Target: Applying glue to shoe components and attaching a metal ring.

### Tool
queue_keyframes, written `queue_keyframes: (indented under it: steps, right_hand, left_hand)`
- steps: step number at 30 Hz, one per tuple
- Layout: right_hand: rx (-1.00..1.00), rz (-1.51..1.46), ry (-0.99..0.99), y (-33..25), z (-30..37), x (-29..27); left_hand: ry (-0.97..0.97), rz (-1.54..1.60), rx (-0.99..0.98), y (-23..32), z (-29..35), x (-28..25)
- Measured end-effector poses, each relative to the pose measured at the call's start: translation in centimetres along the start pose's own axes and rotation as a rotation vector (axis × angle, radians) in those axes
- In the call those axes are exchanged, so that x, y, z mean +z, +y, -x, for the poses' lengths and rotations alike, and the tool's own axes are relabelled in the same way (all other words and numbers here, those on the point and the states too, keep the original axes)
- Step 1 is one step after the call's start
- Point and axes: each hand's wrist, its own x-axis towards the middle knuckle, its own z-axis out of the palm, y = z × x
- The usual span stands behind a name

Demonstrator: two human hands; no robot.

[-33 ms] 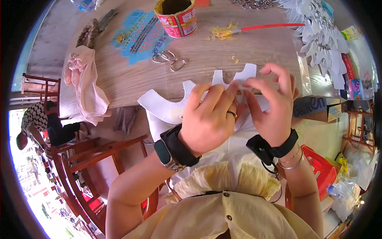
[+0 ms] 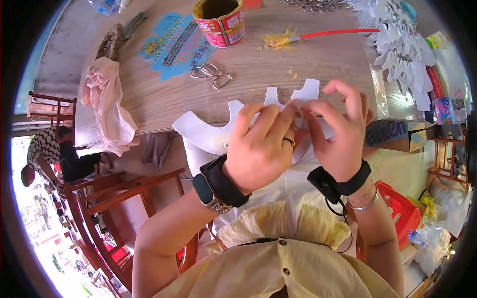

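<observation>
A white sheet-like piece with a notched, scalloped edge (image 2: 206, 131) lies across the table's near edge, over my lap. My left hand (image 2: 263, 144) closes on its middle, back of the hand up, covering part of it. At the right part of the piece, my right hand (image 2: 338, 129) has thumb and forefinger brought together against the left fingertips, other fingers raised. A small shiny curve shows between the hands; the fingers hide what it is. Beyond the piece, several loose metal rings (image 2: 211, 74) lie on the wooden table (image 2: 258, 64).
A red paper tub (image 2: 221, 30) stands at the back, beside a blue printed sheet (image 2: 174, 49). A red-handled brush (image 2: 323, 35) has yellow fibres at its tip. White pieces with rings (image 2: 402, 49) are heaped at right. Pink cloth (image 2: 107, 104) hangs over the left edge. Someone (image 2: 54, 154) sits far left.
My right hand has shifted very slightly to the left. The white piece and my left hand look the same.
</observation>
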Motion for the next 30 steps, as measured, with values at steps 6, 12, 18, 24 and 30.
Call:
queue_keyframes:
  steps: [6,12,18,24,30]
  right_hand:
    - [-0.093,0.103,0.127,0.6,0.9,1.0]
    - [-0.192,0.259,0.121,1.2,2.4,1.5]
    - [-0.313,0.354,-0.023,2.0,3.8,0.5]
    - [-0.369,0.419,-0.103,2.7,4.3,0.4]
    - [-0.426,0.524,-0.153,2.8,4.2,0.8]
  left_hand:
    - [-0.02,-0.053,-0.02,0.3,-0.2,-0.2]
    - [-0.045,-0.085,-0.01,0.3,-0.1,-0.2]
    - [-0.073,-0.09,-0.013,0.3,0.0,-0.4]
    - [-0.16,-0.145,-0.006,0.3,0.1,-0.8]
    - [-0.224,-0.313,0.048,0.4,0.7,-0.9]
